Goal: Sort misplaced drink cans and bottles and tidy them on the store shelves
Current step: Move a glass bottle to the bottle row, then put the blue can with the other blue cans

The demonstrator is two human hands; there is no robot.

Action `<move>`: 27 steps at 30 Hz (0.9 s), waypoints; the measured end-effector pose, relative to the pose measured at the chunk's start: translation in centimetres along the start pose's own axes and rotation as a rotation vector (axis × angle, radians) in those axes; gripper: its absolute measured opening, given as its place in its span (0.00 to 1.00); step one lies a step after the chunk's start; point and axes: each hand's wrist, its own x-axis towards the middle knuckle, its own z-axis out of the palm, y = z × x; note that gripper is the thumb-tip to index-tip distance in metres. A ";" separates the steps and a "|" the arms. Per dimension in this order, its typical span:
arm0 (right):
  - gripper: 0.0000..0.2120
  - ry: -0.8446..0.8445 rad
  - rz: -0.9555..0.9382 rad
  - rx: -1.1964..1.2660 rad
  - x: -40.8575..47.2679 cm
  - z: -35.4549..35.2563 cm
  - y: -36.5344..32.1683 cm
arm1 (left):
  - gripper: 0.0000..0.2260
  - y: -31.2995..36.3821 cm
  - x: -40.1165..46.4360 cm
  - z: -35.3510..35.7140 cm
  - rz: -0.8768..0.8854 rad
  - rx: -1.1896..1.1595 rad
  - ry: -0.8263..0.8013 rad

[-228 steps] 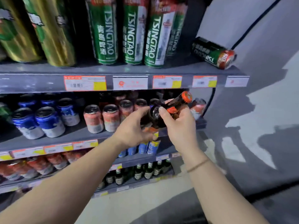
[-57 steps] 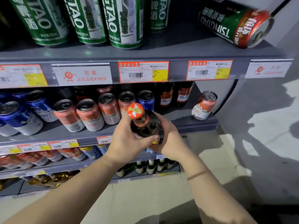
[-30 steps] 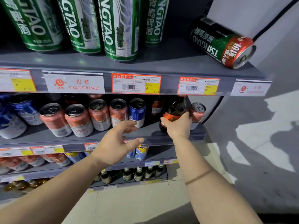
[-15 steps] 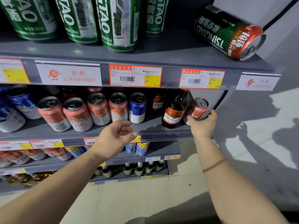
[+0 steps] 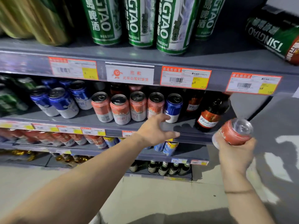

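My right hand (image 5: 237,152) grips a red and white can (image 5: 233,134), tilted, off the right end of the middle shelf (image 5: 90,121). A brown Budweiser bottle (image 5: 212,113) stands upright at that shelf's right end, with another bottle behind it. My left hand (image 5: 156,129) is open, fingers spread, reaching toward a lone blue and white can (image 5: 173,107) that stands right of a row of red cans (image 5: 127,107). Its fingertips are close to the blue can; contact cannot be made out.
Blue cans (image 5: 63,102) stand at the shelf's left. Tall green Tsingtao cans (image 5: 142,21) fill the top shelf, and one Tsingtao can (image 5: 275,39) lies on its side at the right end. Lower shelves hold red cans and small bottles (image 5: 163,168). A grey wall is to the right.
My right hand let go of the brown bottle on the middle shelf, then took the red can from the shelf's right end and pulled it out. My left hand moved toward the blue can.
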 end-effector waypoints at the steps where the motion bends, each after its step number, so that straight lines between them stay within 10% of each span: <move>1: 0.27 -0.108 -0.007 -0.012 -2.4 0.3 -0.3 | 0.36 0.2 -0.6 0.0 0.006 -0.070 -0.053; 6: 0.32 -0.621 -0.172 -0.206 -10.7 4.8 -1.5 | 0.41 -1.7 -3.6 -1.6 0.014 -0.361 -0.200; 13: 0.38 -1.140 -0.264 -0.335 -14.5 11.6 -3.9 | 0.26 -8.1 -9.0 -9.4 -0.082 -0.387 0.239; 19: 0.24 -1.090 -0.284 -0.369 -16.2 17.6 -3.1 | 0.30 -13.6 -8.3 -14.5 -0.189 -0.306 0.764; 27: 0.23 -0.833 -0.243 -0.328 -14.4 18.6 -2.4 | 0.36 -16.6 -2.9 -16.2 -0.218 -0.312 0.805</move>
